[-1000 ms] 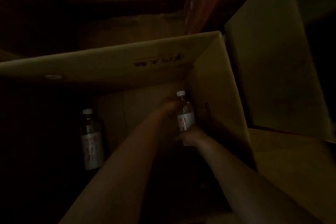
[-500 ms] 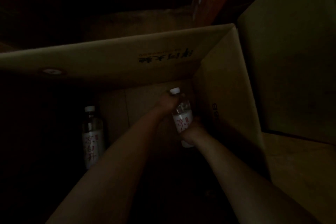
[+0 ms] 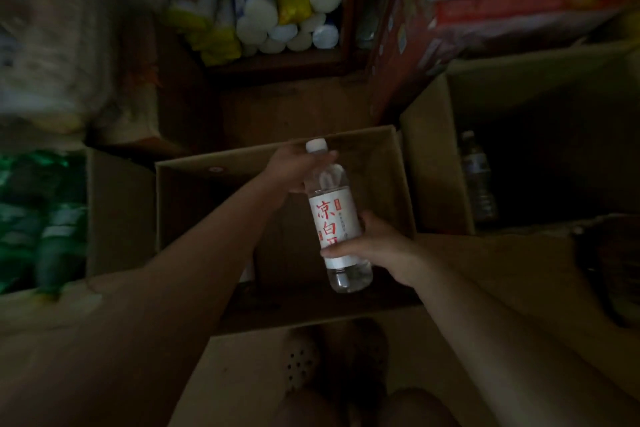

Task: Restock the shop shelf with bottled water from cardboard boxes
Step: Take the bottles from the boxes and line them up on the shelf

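The floor (image 3: pixel 277 114) is lying in dim light, showing bare brown ground between the boxes and the shelf. An open cardboard box (image 3: pixel 398 184) is sitting on it at centre. A second open box (image 3: pixel 433 163) is standing just to its right, touching it, with a bottle (image 3: pixel 478 177) lying inside. A box of green bottles (image 3: pixel 52 218) is sitting to the left. The shelf (image 3: pixel 277 62) is standing at the far edge, carrying stacked rolls (image 3: pixel 287 10). Flattened cardboard (image 3: pixel 502 270) is covering the near floor.
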Tool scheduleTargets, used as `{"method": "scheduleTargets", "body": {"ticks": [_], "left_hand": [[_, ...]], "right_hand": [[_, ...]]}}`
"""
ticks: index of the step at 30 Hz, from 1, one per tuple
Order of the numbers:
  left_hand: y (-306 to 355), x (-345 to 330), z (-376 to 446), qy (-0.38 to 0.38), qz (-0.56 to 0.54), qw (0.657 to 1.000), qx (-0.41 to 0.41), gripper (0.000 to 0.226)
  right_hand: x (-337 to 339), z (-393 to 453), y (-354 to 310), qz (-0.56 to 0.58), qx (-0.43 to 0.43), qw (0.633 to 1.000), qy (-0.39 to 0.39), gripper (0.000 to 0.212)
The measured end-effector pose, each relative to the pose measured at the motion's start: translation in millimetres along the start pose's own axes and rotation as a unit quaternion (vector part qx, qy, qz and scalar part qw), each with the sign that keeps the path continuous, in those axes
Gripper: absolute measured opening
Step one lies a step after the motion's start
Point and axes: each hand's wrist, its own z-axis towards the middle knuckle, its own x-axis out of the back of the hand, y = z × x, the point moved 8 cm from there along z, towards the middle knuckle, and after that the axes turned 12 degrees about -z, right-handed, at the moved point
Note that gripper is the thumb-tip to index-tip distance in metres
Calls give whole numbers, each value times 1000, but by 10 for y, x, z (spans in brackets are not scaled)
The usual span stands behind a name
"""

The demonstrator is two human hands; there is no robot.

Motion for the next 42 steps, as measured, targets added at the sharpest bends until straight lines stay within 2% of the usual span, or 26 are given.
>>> {"method": "scheduleTargets", "body": {"ticks": [3, 8, 12, 15, 18, 20, 24, 29, 32, 35, 38, 42], "left_hand": [[755, -161, -592, -24, 2, 998, -52, 40], [2069, -627, -1613, -166, 27, 981, -95, 39], [3090, -1057, -2369, -244, 21, 961, -124, 44], [3862, -1438, -2944, -269, 40, 944, -188, 38], [4478, -1836, -3429, -281, 74, 928, -232, 29], [4798, -2127, -3740, -294, 85, 917, -254, 30], [5244, -2827, -4323, -325, 107, 892, -295, 28], [5610, -3864, -4967, -364, 115, 862, -334, 17], [5726, -4599, -5419, -396, 126, 838, -354, 19], [5775, -5331, -5842, -421, 125, 820, -367, 19], [5790, -6088, -6239, -448, 138, 799, -377, 16], [5695, -7069, -6776, -503, 147, 760, -384, 14]], "right_hand": [[266, -680, -367, 24, 33, 999, 26, 73], [873, -1927, -1136, 86, 124, 987, 49, 57], [1420, -2862, -1653, 142, 180, 969, 88, 52], [1811, -3573, -1987, 169, 227, 953, 107, 59], [2223, -4243, -2152, 186, 265, 936, 139, 51], [2500, -4665, -2171, 195, 272, 926, 175, 52], [3032, -5417, -2022, 189, 276, 910, 243, 60], [3734, -6335, -1595, 186, 284, 882, 327, 52], [4187, -6918, -1190, 205, 278, 851, 396, 76], [4577, -7499, -722, 229, 266, 826, 440, 73], [4933, -8047, -235, 230, 250, 807, 483, 86], [5295, -8739, 425, 228, 233, 772, 546, 58]]}}
